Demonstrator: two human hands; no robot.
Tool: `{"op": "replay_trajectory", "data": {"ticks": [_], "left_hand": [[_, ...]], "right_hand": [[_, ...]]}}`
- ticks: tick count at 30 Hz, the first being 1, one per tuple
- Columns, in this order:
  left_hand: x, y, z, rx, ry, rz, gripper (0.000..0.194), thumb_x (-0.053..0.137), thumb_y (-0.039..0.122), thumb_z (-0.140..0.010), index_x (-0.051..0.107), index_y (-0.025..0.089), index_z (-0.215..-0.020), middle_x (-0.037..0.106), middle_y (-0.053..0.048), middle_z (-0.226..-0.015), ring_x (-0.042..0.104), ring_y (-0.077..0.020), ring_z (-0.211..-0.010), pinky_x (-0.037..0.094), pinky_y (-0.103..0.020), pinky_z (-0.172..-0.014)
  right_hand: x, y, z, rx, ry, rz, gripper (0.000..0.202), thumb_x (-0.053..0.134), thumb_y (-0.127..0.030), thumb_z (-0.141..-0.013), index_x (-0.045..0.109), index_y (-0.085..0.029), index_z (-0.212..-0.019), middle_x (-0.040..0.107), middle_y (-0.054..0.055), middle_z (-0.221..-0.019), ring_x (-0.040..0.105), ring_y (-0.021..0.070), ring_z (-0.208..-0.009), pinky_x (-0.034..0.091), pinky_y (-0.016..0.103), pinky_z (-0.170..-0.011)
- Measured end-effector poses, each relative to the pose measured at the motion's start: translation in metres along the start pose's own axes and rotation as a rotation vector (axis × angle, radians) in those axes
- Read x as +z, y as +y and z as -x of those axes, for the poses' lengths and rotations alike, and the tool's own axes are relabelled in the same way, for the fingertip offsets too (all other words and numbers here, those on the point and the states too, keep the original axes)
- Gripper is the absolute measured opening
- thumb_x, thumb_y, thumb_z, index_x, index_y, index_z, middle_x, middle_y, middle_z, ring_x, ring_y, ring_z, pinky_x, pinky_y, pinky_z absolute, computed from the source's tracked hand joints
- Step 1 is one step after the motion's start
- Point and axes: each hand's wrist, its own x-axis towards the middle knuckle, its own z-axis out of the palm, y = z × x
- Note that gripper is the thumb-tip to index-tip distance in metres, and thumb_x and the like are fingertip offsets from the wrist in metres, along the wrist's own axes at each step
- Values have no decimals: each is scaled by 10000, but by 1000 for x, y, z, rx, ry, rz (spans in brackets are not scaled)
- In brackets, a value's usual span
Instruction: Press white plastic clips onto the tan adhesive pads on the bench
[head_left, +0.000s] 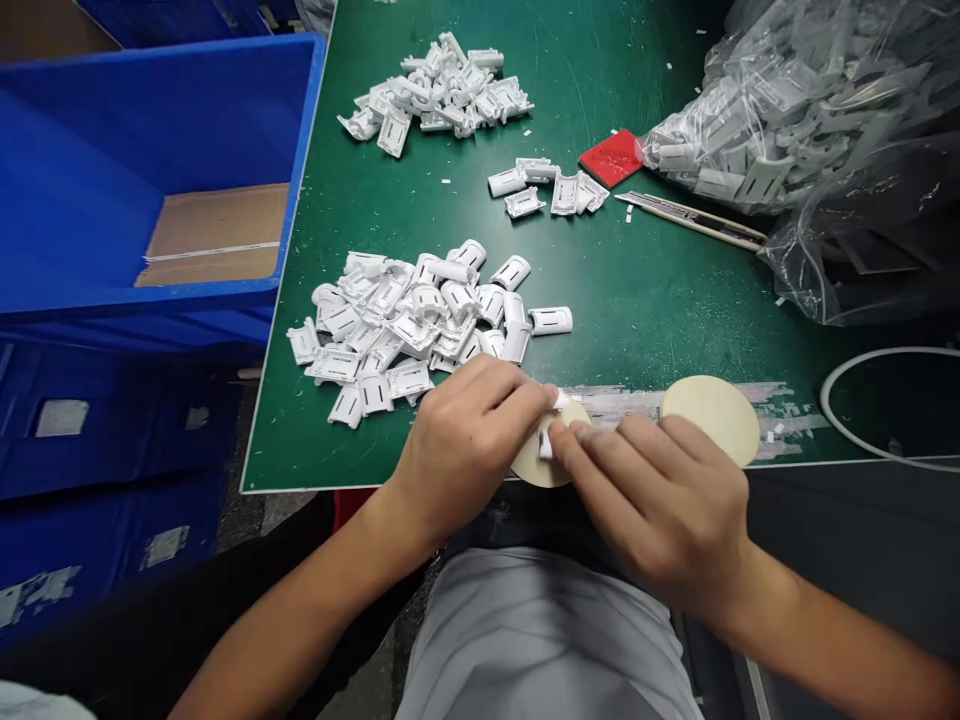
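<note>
Over a cream-coloured disc [541, 472] at the table's front edge, my two hands meet at a small curved white plastic part [546, 445]. My left hand [476, 425] is closed, its thumb and fingers pinching the part from the left. From the right, my right hand [652, 485] is closed too, its fingertips pressed against the same part. Most of the part is hidden by the fingers. Just left of my left hand lies a heap of similar white parts [397, 320]. A second cream disc [709, 415] lies beyond my right hand.
A farther heap of white parts [442, 90] and a few loose ones [525, 203] lie behind. A red square [611, 158], a utility knife [690, 217] and a clear bag of parts [787, 120] are at right. A blue bin [157, 120] stands left; a white ring [829, 400] lies right.
</note>
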Motion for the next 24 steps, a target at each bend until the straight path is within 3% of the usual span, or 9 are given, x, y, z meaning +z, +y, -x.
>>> {"op": "replay_trajectory", "data": {"ticks": [4,8,11,15,21,24], "left_hand": [[0,2,1,-43,-33,82,64,596,176,-915,659,188,-916,668,-29,-804,576,-149,-742,450,-284,-669],[-1,6,2,-15,-20,32,74,601,203,-915,655,187,-867,642,-25,-762,564,-158,-723,441,-296,-655],[-2,8,2,-41,-57,29,73,592,175,-914,661,187,-893,650,-28,-784,572,-162,-746,445,-296,-673],[1,7,0,-45,-1,23,116,582,200,-925,647,185,-830,626,-20,-741,556,-153,-705,433,-290,-643],[0,9,5,-88,-34,51,73,599,169,-912,656,200,-879,651,-23,-775,575,-156,-748,445,-289,-679],[0,9,4,-90,8,35,123,608,202,-911,632,187,-792,632,-24,-733,560,-158,-716,438,-296,-662]], "right_hand": [[-3,-2,3,-16,-8,-93,205,522,-62,-925,715,-54,-993,725,128,-865,563,204,-722,362,368,-582],[-4,-1,3,24,-3,-50,131,590,-119,-920,717,-103,-952,696,70,-759,517,182,-652,296,367,-550],[-4,0,1,37,-19,-90,167,544,-97,-938,709,-108,-961,710,77,-795,517,186,-686,309,365,-564],[-2,2,-2,41,-34,-46,166,544,-145,-952,710,-141,-946,679,46,-721,446,182,-639,258,372,-566],[0,4,-3,55,-37,-78,163,556,-110,-933,718,-113,-948,656,57,-711,465,186,-681,272,369,-581],[0,6,-4,42,-46,-42,175,547,-150,-949,716,-149,-905,635,46,-695,418,181,-648,243,369,-569]]}}
